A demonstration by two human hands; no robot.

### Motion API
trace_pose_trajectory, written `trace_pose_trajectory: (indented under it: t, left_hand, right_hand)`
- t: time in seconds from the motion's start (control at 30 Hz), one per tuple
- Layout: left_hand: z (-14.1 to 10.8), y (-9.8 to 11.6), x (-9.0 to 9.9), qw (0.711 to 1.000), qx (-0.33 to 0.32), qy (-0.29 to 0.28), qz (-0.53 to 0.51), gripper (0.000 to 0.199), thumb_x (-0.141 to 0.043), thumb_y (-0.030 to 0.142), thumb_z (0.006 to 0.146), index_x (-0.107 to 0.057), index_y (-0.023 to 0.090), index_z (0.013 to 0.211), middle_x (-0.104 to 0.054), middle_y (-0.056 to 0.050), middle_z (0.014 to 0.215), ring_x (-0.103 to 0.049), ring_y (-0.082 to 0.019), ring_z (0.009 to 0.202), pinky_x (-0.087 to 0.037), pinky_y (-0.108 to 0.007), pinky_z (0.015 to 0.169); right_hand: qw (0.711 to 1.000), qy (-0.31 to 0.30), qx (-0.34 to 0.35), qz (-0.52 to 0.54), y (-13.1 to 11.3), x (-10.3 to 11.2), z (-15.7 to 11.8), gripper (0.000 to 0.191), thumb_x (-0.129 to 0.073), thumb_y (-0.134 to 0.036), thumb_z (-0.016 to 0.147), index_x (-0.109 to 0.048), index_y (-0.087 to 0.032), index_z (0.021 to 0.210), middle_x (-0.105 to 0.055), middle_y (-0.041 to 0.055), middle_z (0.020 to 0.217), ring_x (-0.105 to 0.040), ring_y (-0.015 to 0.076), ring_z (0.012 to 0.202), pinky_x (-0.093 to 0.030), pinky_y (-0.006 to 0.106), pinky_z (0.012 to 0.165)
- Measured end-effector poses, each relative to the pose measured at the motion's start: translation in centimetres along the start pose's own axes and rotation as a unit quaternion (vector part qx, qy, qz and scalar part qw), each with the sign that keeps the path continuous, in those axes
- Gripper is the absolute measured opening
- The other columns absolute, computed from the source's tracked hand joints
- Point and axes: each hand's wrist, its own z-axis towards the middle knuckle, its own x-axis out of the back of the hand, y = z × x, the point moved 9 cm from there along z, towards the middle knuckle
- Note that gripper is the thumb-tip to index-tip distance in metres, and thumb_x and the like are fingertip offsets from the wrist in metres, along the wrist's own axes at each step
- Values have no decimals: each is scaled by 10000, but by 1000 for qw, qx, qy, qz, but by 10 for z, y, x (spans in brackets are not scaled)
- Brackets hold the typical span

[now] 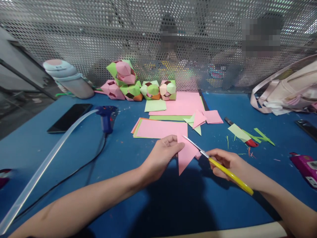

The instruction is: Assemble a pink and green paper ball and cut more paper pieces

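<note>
My left hand [163,155] pinches a pink sheet of paper [185,157] between thumb and fingers, its lower corner pointing down. In my right hand [228,163] are scissors [218,167] with yellow handles. Their blades reach up and left along the paper's right side; whether they are fully closed I cannot make out. Just behind lies a stack of pink, green and orange paper strips [158,128]. Folded pink and pale green pieces [198,119] rest to the right of that stack, beside a small pink square [213,116].
Folded paper shapes [133,89] stand along the perforated metal panel [205,39]. At left are a blue glue gun [106,120] with a long glue stick, a phone [70,117] and a bottle [70,79]. A utility knife [251,142], green scraps [264,136] and a bag [292,86] sit at right.
</note>
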Motion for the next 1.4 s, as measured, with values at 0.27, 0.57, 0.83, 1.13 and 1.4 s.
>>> trace_pose_trajectory:
  t: [0.27, 0.57, 0.83, 1.13, 1.4]
  left_hand:
    - [-1, 3, -3, 1000, -1, -3, -7, 153, -762, 246, 720, -654, 155, 778, -622, 16, 669, -515, -69, 562, -378, -188, 543]
    - [-7, -1, -8, 1000, 12, -16, 1, 184, -771, 275, 716, -647, 160, 789, -577, 37, 630, -468, -66, 545, -348, -197, 543]
    - [-8, -5, -11, 999, 16, -31, -2, 162, -763, 279, 739, -653, 167, 783, -578, 35, 634, -467, -66, 551, -341, -198, 548]
    - [-12, -8, -18, 997, 23, -69, -18, 207, -764, 294, 762, -704, 168, 915, -711, -35, 794, -613, -105, 676, -439, -203, 637]
    - [-11, -8, -16, 998, 18, -60, -19, 158, -773, 268, 745, -666, 167, 801, -588, 35, 608, -521, -75, 565, -405, -194, 576]
  right_hand:
    - [999, 20, -35, -24, -3, 2, -2, 388, -720, -433, 809, -568, -213, 1091, -459, -69, 681, -339, 56, 505, -272, 230, 439]
    - [999, 11, -25, -28, -8, -3, 0, 394, -721, -409, 802, -553, -207, 1096, -483, -51, 715, -393, 77, 579, -312, 241, 506]
    - [1000, 16, -21, -14, -5, -4, 0, 408, -733, -416, 786, -569, -216, 1101, -471, -44, 726, -406, 83, 580, -317, 243, 492]
    - [1000, 17, -9, -13, -11, -9, 1, 363, -702, -381, 805, -570, -209, 1096, -475, -41, 721, -390, 81, 573, -313, 253, 489]
    - [997, 52, -8, -58, -9, 2, 1, 345, -681, -395, 816, -582, -212, 1092, -511, -52, 694, -426, 74, 517, -366, 231, 460]
